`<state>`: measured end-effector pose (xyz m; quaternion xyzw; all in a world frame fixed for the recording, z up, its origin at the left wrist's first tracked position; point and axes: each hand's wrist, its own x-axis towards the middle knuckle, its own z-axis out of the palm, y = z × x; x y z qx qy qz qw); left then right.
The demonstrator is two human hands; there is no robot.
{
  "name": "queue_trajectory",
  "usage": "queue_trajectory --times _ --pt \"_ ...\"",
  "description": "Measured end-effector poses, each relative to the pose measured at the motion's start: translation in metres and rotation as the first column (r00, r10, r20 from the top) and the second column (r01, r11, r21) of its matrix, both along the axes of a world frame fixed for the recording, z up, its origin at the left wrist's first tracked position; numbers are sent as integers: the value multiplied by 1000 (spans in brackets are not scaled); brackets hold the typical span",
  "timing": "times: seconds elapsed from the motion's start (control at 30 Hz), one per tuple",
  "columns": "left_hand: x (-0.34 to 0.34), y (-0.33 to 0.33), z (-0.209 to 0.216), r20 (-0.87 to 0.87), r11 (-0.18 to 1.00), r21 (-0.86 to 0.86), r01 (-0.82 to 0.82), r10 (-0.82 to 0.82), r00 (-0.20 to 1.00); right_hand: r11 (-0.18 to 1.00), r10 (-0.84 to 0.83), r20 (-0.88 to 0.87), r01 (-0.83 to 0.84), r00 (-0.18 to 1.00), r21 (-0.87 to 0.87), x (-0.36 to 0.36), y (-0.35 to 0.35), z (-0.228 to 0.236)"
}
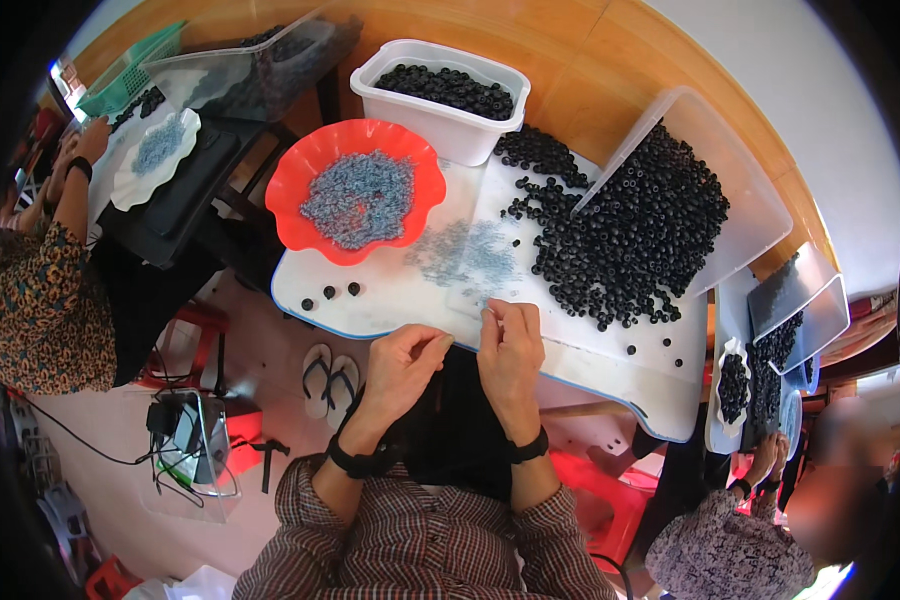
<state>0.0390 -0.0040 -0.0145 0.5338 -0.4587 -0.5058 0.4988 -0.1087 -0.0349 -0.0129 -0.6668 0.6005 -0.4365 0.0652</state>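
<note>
My left hand (402, 366) is closed in a pinch just off the front edge of the white table (370, 295). To its right, my right hand (511, 352) also pinches, its fingertips over that edge beside a scatter of tiny blue-grey pieces (465, 252). Whatever lies between the fingers of either hand is too small to make out. A red scalloped bowl (288, 180) beyond my left hand holds a heap of the same blue-grey pieces. Beyond my right hand spreads a large pile of small black round parts (620, 235), some showing a hole.
Behind the red bowl stands a white tub (440, 118) of black parts. A clear bin (755, 215) lies tipped behind the pile. Three loose black parts (329, 292) sit at the table's left. Other people work at both sides; sandals (330, 383) rest on the floor.
</note>
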Motion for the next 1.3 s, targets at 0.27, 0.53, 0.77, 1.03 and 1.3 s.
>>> queue_trajectory --times 0.27,0.53,0.77,1.03,1.3 --pt "2 -3 -5 3 998 48 50 -50 999 1000 14 -125 -15 992 -2 15 -16 3" --pt "2 -3 -8 -8 997 49 55 -55 998 999 6 -167 -12 986 -41 15 -18 -7" --pt "-7 -8 -5 -114 999 37 11 -6 993 989 141 169 -146 975 15 9 6 2" --pt "-25 -13 -6 -185 990 -101 102 -119 976 967 132 394 -206 910 151 -2 32 5" --pt "-39 -13 -7 -356 984 -4 176 -166 920 971 66 570 -185 819 153 -16 39 1"
